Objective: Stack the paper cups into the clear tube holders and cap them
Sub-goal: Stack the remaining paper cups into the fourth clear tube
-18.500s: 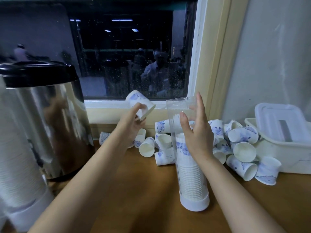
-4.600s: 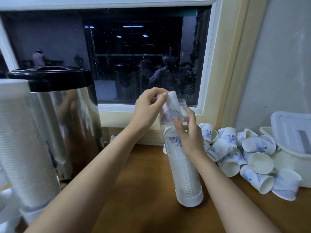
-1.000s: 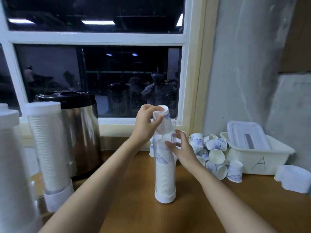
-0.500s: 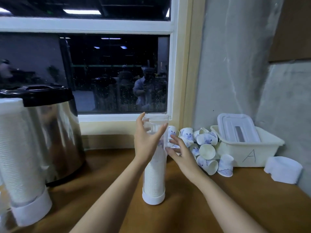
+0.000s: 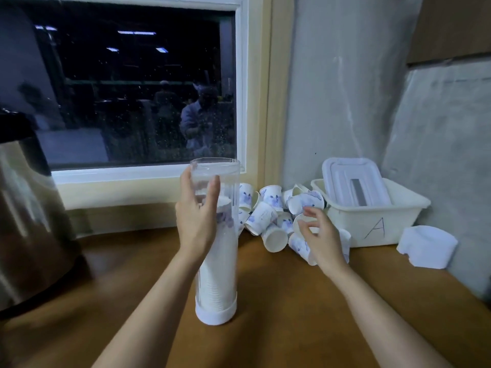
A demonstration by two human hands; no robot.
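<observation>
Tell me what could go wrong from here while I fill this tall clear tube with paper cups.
The tall clear plastic tube stands on a narrow white base, steadied only by the left hand near its top; a nudge could tip it. The right hand pinches one blue-printed white paper cup out of the loose cup pile, so neighbours may roll across the brown wooden counter.

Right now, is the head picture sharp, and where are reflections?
Head view: dim, bluish light; the window reflects ceiling lights and a person; the steel urn at the left edge is smeared; the paper cups look fairly sharp.
</observation>
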